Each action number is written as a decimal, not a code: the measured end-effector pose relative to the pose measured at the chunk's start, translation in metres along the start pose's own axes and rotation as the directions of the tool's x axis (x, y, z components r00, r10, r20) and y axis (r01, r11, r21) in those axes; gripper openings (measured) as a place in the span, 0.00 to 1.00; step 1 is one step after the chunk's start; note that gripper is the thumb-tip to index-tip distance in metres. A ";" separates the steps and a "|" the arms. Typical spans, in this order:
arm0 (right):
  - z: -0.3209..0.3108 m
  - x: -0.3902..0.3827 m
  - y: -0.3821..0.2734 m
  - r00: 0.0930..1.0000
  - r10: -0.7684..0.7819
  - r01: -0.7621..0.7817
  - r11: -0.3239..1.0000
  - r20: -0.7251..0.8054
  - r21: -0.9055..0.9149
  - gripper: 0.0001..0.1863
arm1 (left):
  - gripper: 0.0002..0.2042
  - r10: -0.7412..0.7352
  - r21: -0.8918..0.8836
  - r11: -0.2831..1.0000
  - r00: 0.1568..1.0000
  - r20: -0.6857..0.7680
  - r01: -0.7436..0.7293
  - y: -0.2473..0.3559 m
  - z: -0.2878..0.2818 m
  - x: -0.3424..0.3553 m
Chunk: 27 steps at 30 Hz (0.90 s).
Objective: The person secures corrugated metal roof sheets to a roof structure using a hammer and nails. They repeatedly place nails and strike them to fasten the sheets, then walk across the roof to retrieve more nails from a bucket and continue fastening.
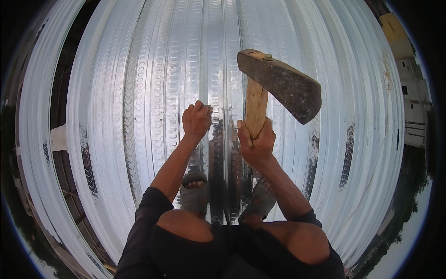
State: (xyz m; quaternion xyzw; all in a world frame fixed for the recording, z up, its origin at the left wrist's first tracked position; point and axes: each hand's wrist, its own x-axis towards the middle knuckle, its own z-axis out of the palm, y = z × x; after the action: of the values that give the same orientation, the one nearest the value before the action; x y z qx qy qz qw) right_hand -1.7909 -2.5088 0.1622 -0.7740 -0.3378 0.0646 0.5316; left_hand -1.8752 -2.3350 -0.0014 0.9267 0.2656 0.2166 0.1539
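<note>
My right hand (259, 142) is wrapped round the wooden handle of an axe (285, 86), raised above the ribbed metal decking (162, 79). The axe's dark, worn head flares toward the right, and its handle end shows through the top of the head. To the left, my left hand (197, 120) is closed with its knuckles up, low over or against a rib near the middle seam. Whatever its fingers may pinch is hidden. Both of my feet, in grey sandals (193, 195), rest on the sheets below my hands.
Long embossed ribs run away from me across the decking. On the left, a dark open gap (69, 186) shows beams beneath, with another metal strip (35, 139) beyond it. Pale buildings (413, 97) stand past the decking's right edge.
</note>
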 end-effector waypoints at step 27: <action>-0.065 0.135 -0.141 0.956 -0.247 0.278 0.935 -0.159 0.219 0.16 | 0.07 -0.201 -0.051 0.979 0.970 -0.138 0.196 -0.014 -0.016 -0.050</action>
State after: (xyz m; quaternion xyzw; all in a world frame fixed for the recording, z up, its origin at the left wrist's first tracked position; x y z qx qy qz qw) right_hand -1.7224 -2.4504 0.3469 -0.6549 -0.3930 -0.0170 0.6452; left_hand -1.9268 -2.3490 -0.0090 0.8747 0.3633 0.2705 0.1727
